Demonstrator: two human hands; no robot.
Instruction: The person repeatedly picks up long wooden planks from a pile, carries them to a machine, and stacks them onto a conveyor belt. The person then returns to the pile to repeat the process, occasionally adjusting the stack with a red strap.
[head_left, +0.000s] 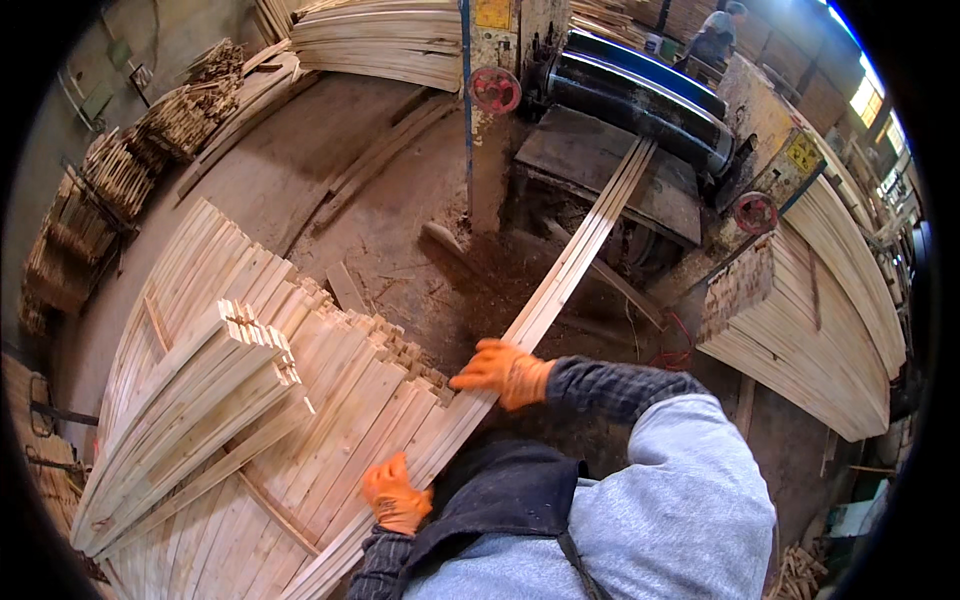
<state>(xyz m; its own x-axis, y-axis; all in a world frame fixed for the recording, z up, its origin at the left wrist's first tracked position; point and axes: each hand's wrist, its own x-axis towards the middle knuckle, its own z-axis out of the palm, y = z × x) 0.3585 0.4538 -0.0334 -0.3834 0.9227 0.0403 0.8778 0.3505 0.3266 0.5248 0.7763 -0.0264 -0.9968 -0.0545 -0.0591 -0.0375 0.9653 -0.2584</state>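
A long pale wooden strip [570,270] runs from the black rollers of a machine [640,95] down toward me. My right hand [503,371], in an orange glove, rests flat on top of the strip near the edge of a low stack of boards [330,420]. My left hand [395,495], also in an orange glove, grips the same strip lower down, where it lies along the stack's right edge. A smaller bundle of boards [190,410] sits on top of the stack to the left.
A tall stack of boards [810,330] stands at the right of the machine. More bundles of strips [120,180] line the left wall, and another stack [385,40] lies at the back. A person [715,35] stands behind the machine. Sawdust covers the floor [400,230].
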